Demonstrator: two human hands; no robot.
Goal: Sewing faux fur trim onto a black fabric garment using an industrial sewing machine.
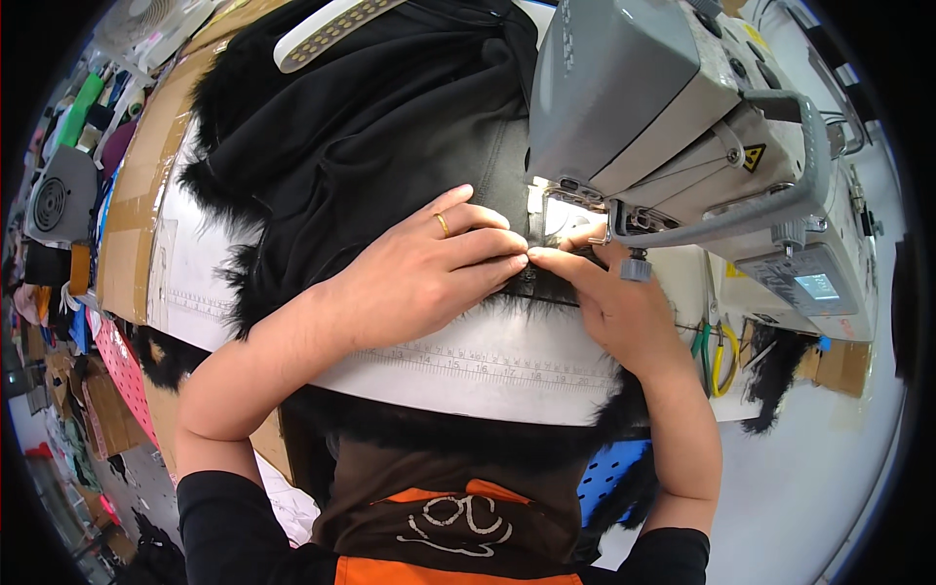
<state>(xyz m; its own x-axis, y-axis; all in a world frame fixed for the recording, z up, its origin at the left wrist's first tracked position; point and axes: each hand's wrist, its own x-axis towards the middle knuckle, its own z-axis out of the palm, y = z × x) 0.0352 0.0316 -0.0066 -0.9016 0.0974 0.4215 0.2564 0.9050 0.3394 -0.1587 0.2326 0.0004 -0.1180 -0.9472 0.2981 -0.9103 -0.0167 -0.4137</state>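
Observation:
A black garment (390,146) with a shaggy fur edge lies spread over the sewing machine's white bed. My left hand (429,263), with a gold ring on one finger, rests across it, fingertips pinching the cloth's near edge. From the other side, my right hand (624,307) grips the same edge, its thumb almost meeting my left fingertips. Some right fingers reach under the grey sewing machine head (619,88), beside the lit needle area (575,216). Part of the held edge is hidden beneath my fingers.
A printed ruler scale (478,370) runs along the bed's front. Yellow- and green-handled scissors (721,361) lie at the right, near a black fur scrap (780,375). A lit control panel (817,287) is on the machine. Cardboard (156,195) borders the left side.

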